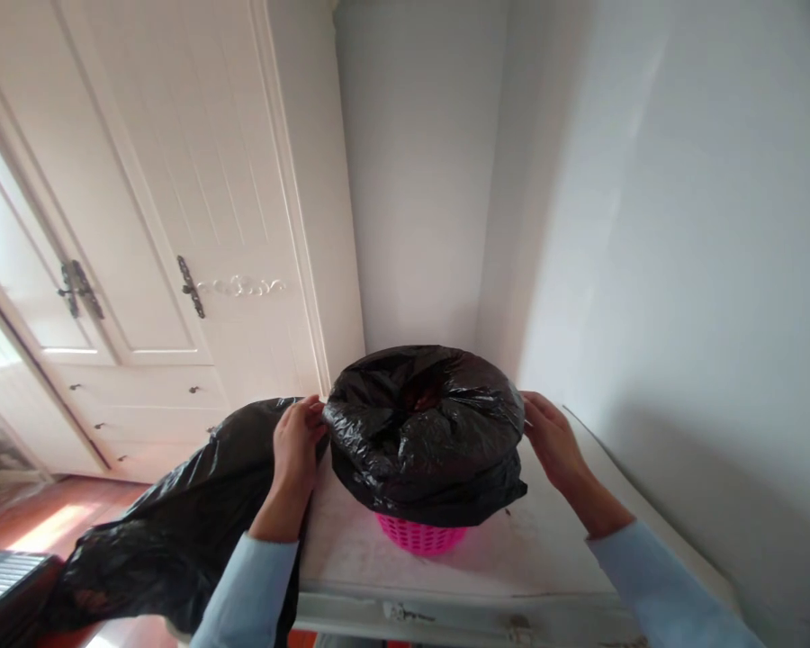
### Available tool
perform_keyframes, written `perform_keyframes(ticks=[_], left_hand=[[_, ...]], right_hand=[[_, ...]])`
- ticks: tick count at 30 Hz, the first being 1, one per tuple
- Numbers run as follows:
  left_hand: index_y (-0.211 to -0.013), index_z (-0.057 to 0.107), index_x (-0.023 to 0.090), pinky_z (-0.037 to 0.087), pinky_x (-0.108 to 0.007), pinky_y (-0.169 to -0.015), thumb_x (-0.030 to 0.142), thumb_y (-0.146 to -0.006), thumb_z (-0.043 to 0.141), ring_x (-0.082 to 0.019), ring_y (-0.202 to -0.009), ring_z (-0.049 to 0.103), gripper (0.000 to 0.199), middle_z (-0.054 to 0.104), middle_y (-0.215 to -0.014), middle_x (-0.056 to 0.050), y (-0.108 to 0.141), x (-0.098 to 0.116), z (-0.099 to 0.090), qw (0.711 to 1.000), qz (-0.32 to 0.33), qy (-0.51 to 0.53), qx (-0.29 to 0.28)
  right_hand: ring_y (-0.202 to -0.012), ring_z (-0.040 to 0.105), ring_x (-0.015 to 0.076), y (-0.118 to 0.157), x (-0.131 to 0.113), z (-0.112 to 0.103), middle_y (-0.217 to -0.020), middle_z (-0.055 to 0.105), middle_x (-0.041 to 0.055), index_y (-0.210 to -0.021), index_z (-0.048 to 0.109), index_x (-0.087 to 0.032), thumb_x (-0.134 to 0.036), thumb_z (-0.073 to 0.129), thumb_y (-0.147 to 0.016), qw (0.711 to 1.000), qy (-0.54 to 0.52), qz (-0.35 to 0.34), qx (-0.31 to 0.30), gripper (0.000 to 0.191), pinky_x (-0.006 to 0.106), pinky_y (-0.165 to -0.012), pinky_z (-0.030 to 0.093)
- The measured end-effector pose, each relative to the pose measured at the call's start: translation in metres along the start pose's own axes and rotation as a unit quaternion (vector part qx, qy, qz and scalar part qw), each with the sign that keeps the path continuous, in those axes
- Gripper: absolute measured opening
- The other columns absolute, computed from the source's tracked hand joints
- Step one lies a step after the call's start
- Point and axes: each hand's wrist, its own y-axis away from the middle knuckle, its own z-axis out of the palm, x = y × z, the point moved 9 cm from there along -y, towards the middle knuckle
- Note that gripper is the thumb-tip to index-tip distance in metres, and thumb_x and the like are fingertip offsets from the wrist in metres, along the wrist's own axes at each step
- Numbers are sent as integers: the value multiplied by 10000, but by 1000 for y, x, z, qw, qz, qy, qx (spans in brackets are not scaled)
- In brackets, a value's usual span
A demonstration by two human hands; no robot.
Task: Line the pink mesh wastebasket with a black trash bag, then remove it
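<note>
A pink perforated basket [422, 535] stands on a white tabletop [351, 562]. Over its top sits a puffed-out black plastic bag [425, 450], gathered inward at the middle and covering the rim. My left hand [299, 441] is at the bag's left edge with its fingers bent together; my right hand [550, 432] is at the right edge, fingers likewise closed on the plastic. Whatever is inside the basket is hidden by the bag.
Another large black plastic bag [189, 513] spreads over the left side, beside and partly under my left forearm. A white wardrobe [243, 180] rises behind at left. Grey-white walls [681, 225] border the table at the back and right.
</note>
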Motion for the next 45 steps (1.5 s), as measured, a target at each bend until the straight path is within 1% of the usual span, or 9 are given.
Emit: perform_keyframes(ticks=[3,9,16,20,27,31,35,40,45], left_hand=[[-1025,676,194,515,-248,-768,402,-893,599,-157,-922,650,258,696,-990,-40,42,13,-36,992,46,77,87],[-1149,668,203,556,-326,-914,307,-913,645,-211,-1086,653,259,669,-1158,-92,135,23,5,936,297,-153,-111],[-1324,564,219,601,-309,-844,184,-926,602,-201,-1029,702,402,679,-1194,-109,162,-13,17,869,380,-270,-163],[-1173,645,215,597,-343,-825,130,-931,555,-216,-961,700,271,720,-1067,-84,177,-11,30,843,410,-286,-199],[-1120,672,240,598,-308,-819,146,-908,602,-204,-948,708,242,733,-1065,-59,196,-9,36,847,386,-243,-273],[-1164,653,243,558,-259,-914,142,-936,579,-161,-1047,679,260,700,-1121,-59,168,16,0,890,382,-190,-160],[-1332,587,248,522,-303,-999,298,-964,594,-194,-1212,605,372,625,-1334,-81,115,23,-21,951,282,-106,-76],[-1504,450,207,299,-455,-1245,583,-989,449,-268,-1474,398,637,441,-1582,-105,70,-12,12,988,102,37,-113],[-1599,290,218,145,-443,-1295,657,-980,372,-254,-1569,185,763,274,-1676,-79,104,-47,50,978,24,72,-193]], right_hand=[[-895,663,194,45,-41,-16,-1004,705,82,-1000,713,-226,-418,648,-915,990,38,-125,45,220,315,-773,574],[-1076,640,202,128,-63,24,-1134,633,103,-1137,654,-227,-215,662,-915,917,218,-333,-27,223,312,-906,569],[-869,638,166,139,-55,38,-990,623,57,-1460,460,-239,-121,639,-913,884,267,-383,20,588,283,-765,587],[-863,639,156,143,-68,46,-976,618,57,-1322,558,-220,-69,604,-911,860,298,-414,22,440,265,-737,573],[-817,677,154,133,-27,29,-933,660,56,-1009,639,-193,-138,576,-950,861,371,-346,44,102,264,-701,576],[-848,689,170,131,-4,4,-992,679,66,-983,686,-207,-200,576,-957,883,369,-283,58,113,291,-722,583],[-844,674,185,141,-19,-8,-1006,676,77,-1069,687,-211,-267,598,-949,916,309,-223,123,160,337,-761,581],[-1118,626,236,156,-53,35,-1340,572,129,-1359,565,-257,-331,631,-933,950,201,-201,128,437,406,-944,547],[-1253,579,250,152,-30,63,-1567,391,128,-1515,380,-295,-422,658,-912,980,105,-112,124,676,418,-1032,503]])
